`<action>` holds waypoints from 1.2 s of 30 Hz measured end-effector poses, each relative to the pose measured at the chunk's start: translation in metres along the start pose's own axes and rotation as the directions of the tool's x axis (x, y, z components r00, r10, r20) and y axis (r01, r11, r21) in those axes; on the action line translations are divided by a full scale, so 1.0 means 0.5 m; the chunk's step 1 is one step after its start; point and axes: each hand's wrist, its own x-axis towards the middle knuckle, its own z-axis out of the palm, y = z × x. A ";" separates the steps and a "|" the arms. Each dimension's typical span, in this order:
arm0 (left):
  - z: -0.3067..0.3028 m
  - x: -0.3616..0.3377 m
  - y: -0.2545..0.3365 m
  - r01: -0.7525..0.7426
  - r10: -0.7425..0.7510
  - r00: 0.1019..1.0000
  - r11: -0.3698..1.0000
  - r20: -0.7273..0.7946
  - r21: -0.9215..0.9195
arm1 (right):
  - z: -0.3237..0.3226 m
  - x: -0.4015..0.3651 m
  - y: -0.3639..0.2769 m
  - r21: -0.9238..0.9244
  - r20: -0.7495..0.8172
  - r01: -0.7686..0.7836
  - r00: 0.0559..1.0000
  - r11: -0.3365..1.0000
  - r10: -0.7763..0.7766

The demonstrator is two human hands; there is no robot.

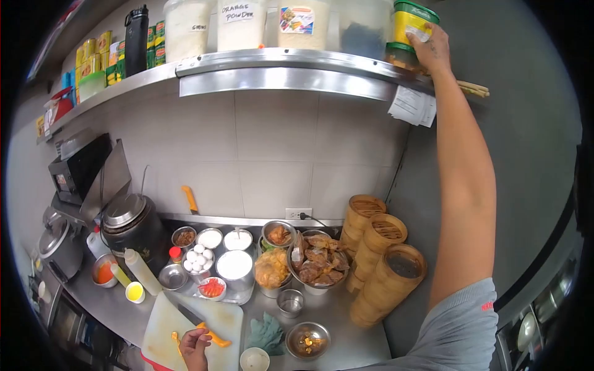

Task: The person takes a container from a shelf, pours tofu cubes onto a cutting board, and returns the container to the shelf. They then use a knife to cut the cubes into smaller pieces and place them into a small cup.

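Observation:
My right hand (433, 52) reaches up to the right end of the steel shelf, its fingers closed around a yellow-labelled canister with a green lid (409, 23). Below that canister is another green-lidded jar (401, 54). Low in the view, my left hand (195, 347) hovers over the white cutting board (226, 312) with fingers curled together; anything in them is hidden. Beside it on the board lies a knife with an orange handle (216, 337). Small yellow pieces (176, 339) sit to the left of that hand. A metal bowl (308, 341) holds more yellow-brown pieces.
On the counter stand a bowl of browned meat (318, 260), bamboo steamers (390, 278), a bowl of eggs (198, 258), squeeze bottles (141, 271) and a dark pot (133, 226). A green cloth or glove (266, 332) lies near the board. Large tubs (241, 25) line the shelf overhead.

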 end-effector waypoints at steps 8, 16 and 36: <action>-0.018 -0.028 0.002 -0.040 0.044 0.996 0.998 -0.073 0.056 | 0.062 -0.044 0.005 -0.100 0.018 -0.084 0.996 0.991 0.086; 0.009 -0.014 -0.015 -0.005 0.003 1.000 0.997 0.022 0.080 | 0.042 -0.021 -0.021 -0.258 0.323 -0.233 0.894 0.938 0.311; 0.010 -0.026 -0.050 -0.022 0.016 0.999 0.994 0.051 0.110 | 0.078 -0.074 -0.070 -0.132 0.000 0.134 0.991 0.982 -0.135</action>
